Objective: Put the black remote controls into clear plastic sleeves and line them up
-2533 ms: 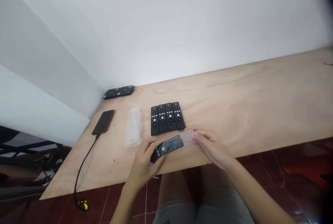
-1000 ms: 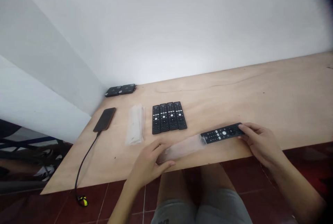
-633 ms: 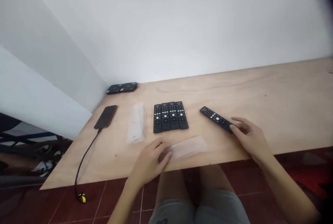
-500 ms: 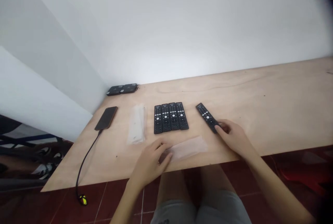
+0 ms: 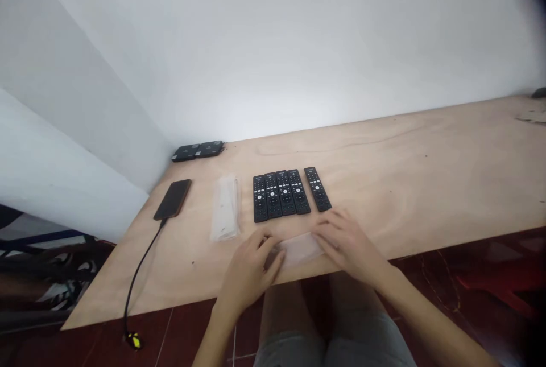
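Observation:
A clear plastic sleeve lies flat near the table's front edge, between my two hands. At its left end my left hand is closed, fingers and thumb curled round the end of the sleeve. My right hand rests over the other end with its fingers stretched out, holding nothing. Just beyond its fingertips a black remote control lies on its own, slightly tilted. To the left of that remote, a row of several more black remote controls lies side by side, buttons up.
A stack of plastic sleeves lies left of the row. Farther left is a phone with a black cable hanging over the table edge. Two flat black boxes sit by the wall. Another person's foot shows at lower left.
My right hand has let go of the single remote, which now lies nearer the row and straighter. That hand has moved left onto the sleeve; my left hand has stayed at its end.

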`<control>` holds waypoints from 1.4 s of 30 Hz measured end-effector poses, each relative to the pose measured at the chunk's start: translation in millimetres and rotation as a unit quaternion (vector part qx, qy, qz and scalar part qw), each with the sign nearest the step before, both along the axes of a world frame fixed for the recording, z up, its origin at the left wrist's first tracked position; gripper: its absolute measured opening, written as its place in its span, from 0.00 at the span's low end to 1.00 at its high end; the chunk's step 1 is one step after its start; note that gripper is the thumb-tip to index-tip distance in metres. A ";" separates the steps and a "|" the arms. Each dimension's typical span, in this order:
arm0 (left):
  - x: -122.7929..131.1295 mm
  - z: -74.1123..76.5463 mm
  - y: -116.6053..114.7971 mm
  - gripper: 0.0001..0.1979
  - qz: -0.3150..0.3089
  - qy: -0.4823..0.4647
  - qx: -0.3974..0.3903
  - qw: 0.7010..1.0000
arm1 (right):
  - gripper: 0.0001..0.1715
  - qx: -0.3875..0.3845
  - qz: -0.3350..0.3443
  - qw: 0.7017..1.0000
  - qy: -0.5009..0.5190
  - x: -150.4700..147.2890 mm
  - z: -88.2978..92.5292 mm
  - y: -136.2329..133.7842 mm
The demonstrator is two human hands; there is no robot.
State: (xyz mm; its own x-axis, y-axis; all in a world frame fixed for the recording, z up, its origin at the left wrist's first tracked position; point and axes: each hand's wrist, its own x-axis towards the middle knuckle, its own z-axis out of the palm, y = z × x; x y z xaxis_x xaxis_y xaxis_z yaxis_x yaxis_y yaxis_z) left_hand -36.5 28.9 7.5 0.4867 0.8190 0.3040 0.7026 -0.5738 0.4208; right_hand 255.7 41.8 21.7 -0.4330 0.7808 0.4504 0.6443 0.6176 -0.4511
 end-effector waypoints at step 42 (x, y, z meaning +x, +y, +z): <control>48.1 -13.5 -25.5 0.30 0.187 -0.514 -0.145 0.824 | 0.22 -0.368 0.033 0.803 0.467 -54.5 -18.6 -7.6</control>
State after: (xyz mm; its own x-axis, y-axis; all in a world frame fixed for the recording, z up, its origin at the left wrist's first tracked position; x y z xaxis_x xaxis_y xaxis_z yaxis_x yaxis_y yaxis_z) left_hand 11.5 3.4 -6.0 -0.2099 0.9639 0.1641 -0.0064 -0.1692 0.9856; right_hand 201.1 34.1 3.1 -0.2255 0.9738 0.0291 -0.2104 -0.0195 -0.9774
